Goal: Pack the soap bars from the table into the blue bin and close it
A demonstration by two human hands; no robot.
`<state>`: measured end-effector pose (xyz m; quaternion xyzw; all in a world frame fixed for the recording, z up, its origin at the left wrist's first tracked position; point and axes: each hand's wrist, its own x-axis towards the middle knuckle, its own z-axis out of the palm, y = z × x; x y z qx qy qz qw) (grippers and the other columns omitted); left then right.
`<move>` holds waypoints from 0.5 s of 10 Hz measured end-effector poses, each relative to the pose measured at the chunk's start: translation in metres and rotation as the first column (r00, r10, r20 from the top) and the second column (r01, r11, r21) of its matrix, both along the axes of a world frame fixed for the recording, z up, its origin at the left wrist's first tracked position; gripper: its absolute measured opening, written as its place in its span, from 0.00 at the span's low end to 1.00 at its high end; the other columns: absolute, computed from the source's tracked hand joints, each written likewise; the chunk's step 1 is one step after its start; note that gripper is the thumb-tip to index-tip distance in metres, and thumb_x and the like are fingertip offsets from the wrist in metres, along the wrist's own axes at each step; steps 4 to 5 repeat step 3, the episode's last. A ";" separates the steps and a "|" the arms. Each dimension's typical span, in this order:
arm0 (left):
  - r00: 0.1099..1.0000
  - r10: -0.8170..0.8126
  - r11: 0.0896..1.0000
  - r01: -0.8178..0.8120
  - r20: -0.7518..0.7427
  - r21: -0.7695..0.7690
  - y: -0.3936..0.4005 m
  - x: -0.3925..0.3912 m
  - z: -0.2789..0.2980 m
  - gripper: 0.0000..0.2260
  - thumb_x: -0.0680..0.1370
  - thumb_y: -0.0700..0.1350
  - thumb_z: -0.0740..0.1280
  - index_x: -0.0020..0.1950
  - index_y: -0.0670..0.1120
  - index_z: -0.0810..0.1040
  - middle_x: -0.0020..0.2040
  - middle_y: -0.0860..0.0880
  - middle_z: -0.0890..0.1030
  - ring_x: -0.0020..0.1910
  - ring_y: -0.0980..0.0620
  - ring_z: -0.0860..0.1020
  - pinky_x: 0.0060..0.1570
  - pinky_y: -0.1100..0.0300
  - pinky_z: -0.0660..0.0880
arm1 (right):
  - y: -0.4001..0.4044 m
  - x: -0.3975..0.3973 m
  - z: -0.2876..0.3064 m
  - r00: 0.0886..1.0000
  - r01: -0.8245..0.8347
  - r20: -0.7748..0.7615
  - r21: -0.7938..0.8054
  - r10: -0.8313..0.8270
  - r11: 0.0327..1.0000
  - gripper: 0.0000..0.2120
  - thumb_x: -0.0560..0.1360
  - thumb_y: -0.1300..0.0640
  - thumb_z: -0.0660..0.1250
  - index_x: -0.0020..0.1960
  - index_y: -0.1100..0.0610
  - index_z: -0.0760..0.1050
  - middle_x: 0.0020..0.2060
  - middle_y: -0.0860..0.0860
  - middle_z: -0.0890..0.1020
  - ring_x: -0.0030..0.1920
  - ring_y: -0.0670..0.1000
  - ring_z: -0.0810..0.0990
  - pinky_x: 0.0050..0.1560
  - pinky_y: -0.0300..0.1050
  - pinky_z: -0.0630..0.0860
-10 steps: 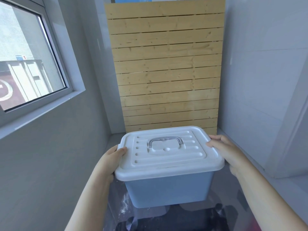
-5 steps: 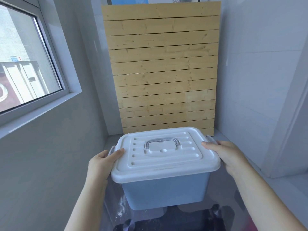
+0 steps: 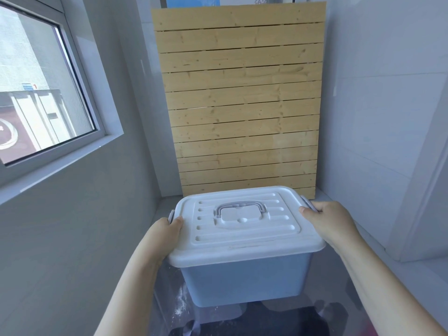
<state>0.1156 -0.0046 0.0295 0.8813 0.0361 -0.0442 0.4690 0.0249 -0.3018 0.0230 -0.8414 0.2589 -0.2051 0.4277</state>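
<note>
White lid (image 3: 244, 221) on blue bin (image 3: 244, 280), left hand (image 3: 162, 232) and right hand (image 3: 332, 221) grip closed on its sides

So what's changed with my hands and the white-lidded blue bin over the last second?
Both hands slid from the lid's edges to the grey side latches: the left hand now curls around the left latch, the right hand around the right latch. The white plastic lid stays on the blue plastic bin, its grey handle flat.

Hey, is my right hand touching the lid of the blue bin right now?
Touching. The head view shows the right hand wrapped over the right edge of the white lid, its thumb lying on the lid's top by the grey side latch.
</note>
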 end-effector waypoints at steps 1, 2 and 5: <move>1.000 -0.009 1.000 0.009 0.004 0.023 0.001 0.002 -0.001 0.15 0.80 0.50 0.57 0.53 0.39 0.74 0.46 0.45 0.79 0.46 0.44 0.78 0.46 0.53 0.72 | 0.000 -0.004 0.001 0.999 -0.028 -0.033 -0.004 0.027 1.000 0.16 0.73 0.53 0.63 0.46 0.68 0.77 0.32 0.54 0.70 0.34 0.54 0.68 0.37 0.45 0.61; 0.998 -0.010 1.000 0.011 0.066 -0.007 0.000 -0.001 -0.003 0.14 0.79 0.49 0.58 0.51 0.39 0.74 0.46 0.46 0.77 0.42 0.45 0.74 0.44 0.53 0.68 | 0.001 -0.007 0.003 0.993 -0.100 -0.061 -0.011 0.099 0.995 0.17 0.74 0.51 0.62 0.50 0.64 0.78 0.37 0.54 0.78 0.38 0.55 0.75 0.39 0.47 0.67; 0.978 0.075 0.994 -0.088 0.194 0.060 -0.006 -0.009 0.005 0.22 0.80 0.52 0.58 0.70 0.42 0.66 0.65 0.46 0.74 0.61 0.43 0.72 0.56 0.52 0.67 | 0.007 -0.012 0.017 0.997 -0.055 0.045 -0.009 0.055 0.998 0.24 0.75 0.47 0.63 0.67 0.57 0.71 0.63 0.54 0.77 0.62 0.55 0.76 0.60 0.53 0.71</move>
